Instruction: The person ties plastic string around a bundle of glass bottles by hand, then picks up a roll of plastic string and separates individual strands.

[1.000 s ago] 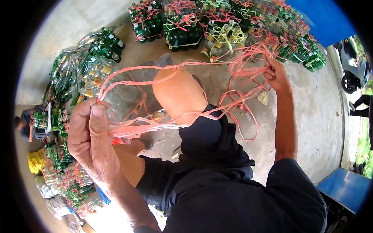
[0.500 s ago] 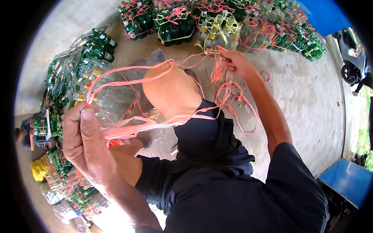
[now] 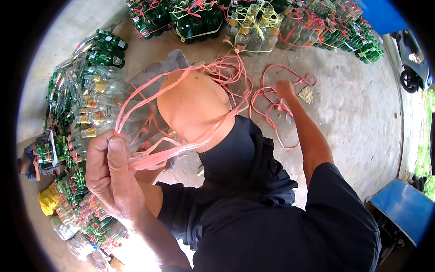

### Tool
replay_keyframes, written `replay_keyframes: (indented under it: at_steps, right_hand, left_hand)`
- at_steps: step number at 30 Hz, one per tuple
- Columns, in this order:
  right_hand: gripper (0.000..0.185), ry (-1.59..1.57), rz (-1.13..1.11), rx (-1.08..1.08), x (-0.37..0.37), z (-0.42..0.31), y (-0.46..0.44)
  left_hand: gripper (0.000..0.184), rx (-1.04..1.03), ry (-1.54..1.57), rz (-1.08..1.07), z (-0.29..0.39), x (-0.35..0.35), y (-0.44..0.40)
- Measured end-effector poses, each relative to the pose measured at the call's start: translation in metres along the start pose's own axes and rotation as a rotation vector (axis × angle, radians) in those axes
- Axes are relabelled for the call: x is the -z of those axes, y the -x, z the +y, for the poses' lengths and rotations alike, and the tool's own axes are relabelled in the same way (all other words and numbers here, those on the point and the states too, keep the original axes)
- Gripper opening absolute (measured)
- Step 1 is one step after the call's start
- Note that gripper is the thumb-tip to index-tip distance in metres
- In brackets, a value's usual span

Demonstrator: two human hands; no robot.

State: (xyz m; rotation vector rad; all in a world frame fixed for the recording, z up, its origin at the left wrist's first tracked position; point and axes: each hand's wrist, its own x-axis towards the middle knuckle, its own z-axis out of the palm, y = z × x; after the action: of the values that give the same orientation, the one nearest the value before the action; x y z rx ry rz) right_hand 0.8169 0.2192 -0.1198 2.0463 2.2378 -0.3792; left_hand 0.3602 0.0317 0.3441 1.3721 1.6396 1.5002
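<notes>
My left hand [image 3: 113, 177] is raised at the left, thumb pressed against the fingers. It grips a bunch of pink plastic twine [image 3: 163, 152], whose strands loop out over my bent knee [image 3: 195, 99]. A tangle of the same twine hangs beyond the knee. My right hand [image 3: 284, 89] is reaching down near the floor at the right, beside loose twine loops [image 3: 272, 120] lying there. Its fingers are turned away and too small to make out, so whether they hold a strand is unclear.
Bundles of bottles tied with pink and yellow twine [image 3: 253, 29] stand along the back. Loose green and clear bottles [image 3: 97, 86] are piled at the left. A yellow coil [image 3: 48, 199] lies lower left. A motorbike [image 3: 412, 68] and a blue panel [image 3: 403, 208] are at the right.
My right hand has left the raised twine and moved down and right to the floor loops. The twine it held now drapes past the knee. My left hand has shifted slightly right and down.
</notes>
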Motion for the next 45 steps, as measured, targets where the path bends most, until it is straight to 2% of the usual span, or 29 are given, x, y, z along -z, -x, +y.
replay_keyframes:
  at_steps: [1, 4, 7, 10, 11, 13, 15, 18, 20, 23, 26, 27, 30, 31, 34, 35, 38, 41, 45]
  right_hand:
    - [0.019, -0.374, 0.067, -0.232, -0.023, 0.01, 0.019]
    - [0.033, -0.45, 0.063, -0.377, -0.03, 0.005, 0.075]
    - [0.038, -0.333, 0.247, -0.373, -0.055, -0.003, 0.101]
    - [0.049, -0.605, 0.008, -0.438, -0.053, -0.009, 0.093]
    - [0.053, -0.738, 0.039, -0.372, -0.051, -0.017, 0.09]
    - [0.061, -1.002, 0.119, -0.223, 0.001, -0.061, 0.082]
    - [0.078, -0.891, 0.186, 0.119, 0.078, -0.108, 0.091]
    - [0.093, -0.66, 0.112, 0.359, 0.158, -0.165, 0.101]
    - [0.099, -0.53, 0.053, 0.488, 0.172, -0.188, 0.102]
    - [0.091, -0.584, 0.17, 0.409, 0.159, -0.213, 0.082]
    - [0.092, -0.647, 0.252, 0.692, 0.159, -0.219, 0.047]
    - [0.1, -0.68, 0.13, 0.649, 0.154, -0.218, 0.038]
    - [0.097, -0.811, 0.138, 0.57, 0.154, -0.226, 0.007]
    - [0.083, -0.81, 0.089, 0.559, 0.175, -0.233, 0.012]
    - [0.072, -0.753, 0.15, 0.723, 0.191, -0.263, 0.009]
    - [0.06, -0.776, 0.153, 0.697, 0.195, -0.27, 0.009]
    - [0.043, -0.953, 0.174, 0.827, 0.172, -0.281, -0.007]
    - [0.028, -1.073, -0.144, 0.783, 0.174, -0.285, -0.012]
    - [0.023, -1.018, 0.018, 0.752, 0.185, -0.281, 0.006]
  left_hand:
    - [0.017, 0.013, -0.004, 0.007, -0.002, -0.004, 0.0]
    - [0.017, 0.031, -0.015, 0.025, -0.01, -0.008, 0.001]
    - [0.017, 0.048, -0.012, 0.008, -0.013, -0.014, -0.001]
    - [0.021, 0.09, -0.057, 0.015, -0.006, -0.021, -0.003]
    - [0.023, 0.105, -0.084, 0.026, -0.004, -0.023, -0.004]
    - [0.023, 0.105, -0.07, -0.002, -0.003, -0.027, -0.007]
    - [0.023, 0.11, -0.063, -0.015, 0.003, -0.033, -0.007]
    - [0.02, 0.115, -0.052, -0.017, 0.011, -0.039, -0.006]
    - [0.019, 0.095, -0.038, -0.05, 0.018, -0.036, -0.007]
    - [0.019, 0.037, -0.046, -0.051, 0.024, -0.036, -0.008]
    - [0.02, 0.012, -0.027, -0.076, 0.029, -0.033, -0.007]
    - [0.019, 0.008, -0.031, -0.096, 0.034, -0.031, -0.008]
    - [0.019, -0.047, -0.063, -0.113, 0.037, -0.027, -0.015]
    - [0.019, -0.072, -0.077, -0.114, 0.038, -0.026, -0.017]
    - [0.019, -0.076, -0.04, -0.132, 0.043, -0.023, -0.024]
    - [0.021, -0.088, -0.04, -0.094, 0.043, -0.026, -0.025]
    - [0.023, -0.107, -0.007, -0.103, 0.043, -0.023, -0.031]
    - [0.022, -0.108, 0.031, -0.057, 0.038, -0.018, -0.034]
    - [0.023, -0.089, 0.115, -0.035, 0.032, 0.003, -0.039]
